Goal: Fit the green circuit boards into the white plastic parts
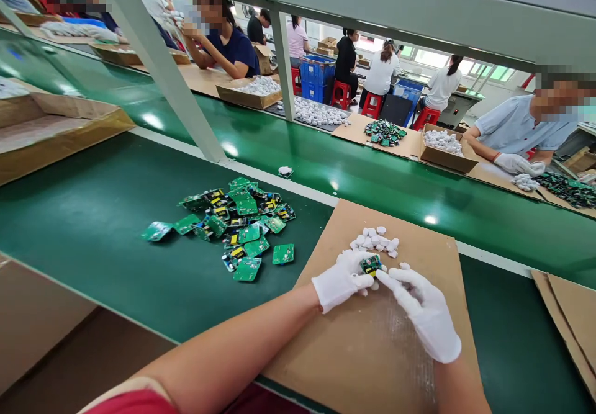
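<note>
A small green circuit board (371,264) with dark parts and a yellow-wrapped component is held up over a brown cardboard sheet. My left hand (342,280), in a white glove, grips it from the left. From the right, my gloved right hand (426,315) reaches over with its thumb and finger tips at the board's near right edge. Whether a small piece sits between those tips is hard to see. Just behind the hands lies a pile of small white lumpy pieces (375,240). Left of the cardboard sheet (335,346), a heap of similar circuit boards (246,233) covers part of the green tabletop.
Beyond a pale ledge runs a green conveyor belt (316,159), carrying one board with a white piece (285,171). A slanted metal post (172,72) rises at the ledge. An open cardboard box (60,144) stands left; cardboard sheets (570,321) lie right. Co-workers sit across.
</note>
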The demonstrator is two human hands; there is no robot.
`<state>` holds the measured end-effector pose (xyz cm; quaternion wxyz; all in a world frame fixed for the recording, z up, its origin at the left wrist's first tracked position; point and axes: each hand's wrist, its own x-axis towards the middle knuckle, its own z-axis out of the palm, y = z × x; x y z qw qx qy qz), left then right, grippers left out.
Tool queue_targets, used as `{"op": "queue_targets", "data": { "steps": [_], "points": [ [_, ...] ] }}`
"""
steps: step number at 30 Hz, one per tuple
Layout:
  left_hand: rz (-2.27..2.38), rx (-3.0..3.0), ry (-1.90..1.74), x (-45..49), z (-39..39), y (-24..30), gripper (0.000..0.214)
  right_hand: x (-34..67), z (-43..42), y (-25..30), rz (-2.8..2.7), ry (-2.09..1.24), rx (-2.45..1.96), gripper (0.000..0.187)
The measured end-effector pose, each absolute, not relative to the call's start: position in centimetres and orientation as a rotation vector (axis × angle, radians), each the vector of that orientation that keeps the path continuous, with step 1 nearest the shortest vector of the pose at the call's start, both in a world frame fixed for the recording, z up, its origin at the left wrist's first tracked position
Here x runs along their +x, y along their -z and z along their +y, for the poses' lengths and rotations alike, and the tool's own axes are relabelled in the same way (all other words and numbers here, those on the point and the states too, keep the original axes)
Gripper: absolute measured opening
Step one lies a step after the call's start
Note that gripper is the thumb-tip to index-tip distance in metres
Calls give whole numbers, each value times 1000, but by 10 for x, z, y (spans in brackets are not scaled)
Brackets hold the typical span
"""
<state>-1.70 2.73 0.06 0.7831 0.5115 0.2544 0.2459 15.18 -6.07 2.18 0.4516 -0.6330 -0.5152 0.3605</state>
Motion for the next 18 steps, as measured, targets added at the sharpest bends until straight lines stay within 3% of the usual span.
{"op": "queue_targets", "data": {
  "steps": [5,14,18],
  "points": [
    [523,1322,-601,-14,25,2,14,143,-60,-12,-1386,-617,-1645,19],
    [547,1152,-657,-10,19,21,35,140,-57,-7,-1499,-312,-1669,11],
    [525,1065,-657,-9,14,16,27,135,-56,-1,-1623,-151,-1586,10]
  ]
}}
